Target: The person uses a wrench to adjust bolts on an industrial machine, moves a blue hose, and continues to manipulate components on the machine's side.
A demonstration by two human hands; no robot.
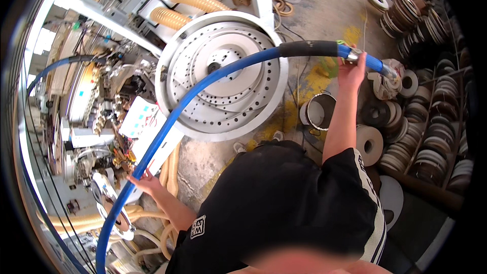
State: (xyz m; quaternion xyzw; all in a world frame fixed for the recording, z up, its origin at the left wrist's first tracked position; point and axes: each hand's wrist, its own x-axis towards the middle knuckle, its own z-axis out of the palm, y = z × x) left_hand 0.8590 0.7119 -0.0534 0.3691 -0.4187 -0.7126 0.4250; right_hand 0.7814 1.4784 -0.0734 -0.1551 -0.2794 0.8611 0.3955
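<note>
A long blue hose (203, 84) arches from the lower left across to the upper right. Toward its right end it passes through a black sleeve (308, 48). My right hand (351, 72), arm stretched out, grips the hose just past that sleeve, beside a metal fitting (353, 55). Beyond the fingers, the hose's blue ribbed end (374, 63) points right. Lower on the left, my left hand (145, 181) is closed around the hose with its fingers partly hidden behind it. Beneath the arch lies a large round white disc with holes, inside a raised rim (218, 135).
A metal bucket (322, 111) stands on the floor below my right forearm. Racked rolls of edging tape (436, 144) line the right side. Tan ribbed ducts (200, 0) lie behind the disc, and machinery (109, 106) fills the left. Another loose roll (369, 145) stands near my right elbow.
</note>
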